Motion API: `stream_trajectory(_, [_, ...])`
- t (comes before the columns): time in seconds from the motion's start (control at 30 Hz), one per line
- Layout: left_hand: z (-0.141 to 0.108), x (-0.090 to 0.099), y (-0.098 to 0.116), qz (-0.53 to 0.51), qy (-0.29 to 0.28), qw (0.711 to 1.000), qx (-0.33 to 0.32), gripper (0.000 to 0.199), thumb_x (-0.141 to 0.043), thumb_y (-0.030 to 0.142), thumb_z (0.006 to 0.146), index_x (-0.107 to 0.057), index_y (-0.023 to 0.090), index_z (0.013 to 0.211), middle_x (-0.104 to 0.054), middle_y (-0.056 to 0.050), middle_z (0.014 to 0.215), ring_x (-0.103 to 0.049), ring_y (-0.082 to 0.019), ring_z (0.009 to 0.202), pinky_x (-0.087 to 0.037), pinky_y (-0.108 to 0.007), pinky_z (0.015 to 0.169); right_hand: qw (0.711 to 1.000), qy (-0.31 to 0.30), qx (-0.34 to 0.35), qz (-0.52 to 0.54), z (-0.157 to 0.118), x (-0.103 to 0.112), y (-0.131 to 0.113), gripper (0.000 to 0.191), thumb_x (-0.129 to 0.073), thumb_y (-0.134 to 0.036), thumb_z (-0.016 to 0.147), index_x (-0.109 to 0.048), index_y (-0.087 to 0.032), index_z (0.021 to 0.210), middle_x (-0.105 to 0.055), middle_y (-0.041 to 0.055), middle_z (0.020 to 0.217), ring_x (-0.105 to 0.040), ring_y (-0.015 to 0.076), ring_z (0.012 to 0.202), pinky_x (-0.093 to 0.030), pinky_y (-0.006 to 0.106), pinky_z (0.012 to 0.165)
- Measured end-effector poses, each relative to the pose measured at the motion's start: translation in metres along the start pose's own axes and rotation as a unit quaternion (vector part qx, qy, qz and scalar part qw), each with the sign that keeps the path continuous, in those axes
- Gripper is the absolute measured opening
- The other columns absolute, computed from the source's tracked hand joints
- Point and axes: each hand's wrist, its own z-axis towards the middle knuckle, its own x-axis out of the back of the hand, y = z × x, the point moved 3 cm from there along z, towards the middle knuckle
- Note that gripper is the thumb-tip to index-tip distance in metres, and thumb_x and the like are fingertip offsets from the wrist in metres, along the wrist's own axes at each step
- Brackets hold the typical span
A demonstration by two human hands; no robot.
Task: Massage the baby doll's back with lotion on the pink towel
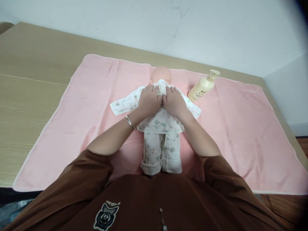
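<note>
A baby doll (161, 74) lies on a pink mat with its head away from me. It wears a white printed top (160, 123) and matching trousers (151, 154) with rolled cuffs. My left hand (149, 100) rests flat on the left side of the top's upper part, fingers stretched toward the doll's head. Beside it, my right hand (173, 101) lies the same way on the right side. The thumbs come close together over the middle of the top. The sleeves spread out to both sides. Whether the doll is face up or face down, I cannot tell.
The pink mat (240, 138) covers much of a wooden table (36, 96). A cream pump bottle (202, 87) is on the mat to the right of the doll. A white wall (120, 25) stands behind the table.
</note>
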Motion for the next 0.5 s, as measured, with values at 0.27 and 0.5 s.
stream_trajectory(0.27, [0.007,-0.012,-0.013,-0.016,0.04,0.999,0.007,0.051,-0.033,0.028,0.101,-0.053,0.014,0.146,-0.062,-0.022,0.143,-0.053,-0.038,0.136,-0.036,-0.061,0.121,1.0,-0.011,-0.004,0.029,0.003,0.002,0.0,0.051,-0.033,-0.028,0.106,-0.056,0.0,0.141,-0.054,0.0273,0.157,-0.045,0.037,0.154,-0.036,0.053,0.129])
stream_trajectory(0.5, [0.004,-0.009,-0.006,-0.004,0.018,0.999,0.028,0.055,-0.031,0.027,0.1,-0.051,0.007,0.148,-0.057,-0.024,0.151,-0.049,-0.04,0.142,-0.031,-0.062,0.126,0.999,-0.013,-0.027,0.039,0.019,-0.005,0.017,0.062,-0.035,-0.04,0.106,-0.049,0.003,0.15,-0.052,0.0267,0.16,-0.044,0.0386,0.154,-0.032,0.053,0.13])
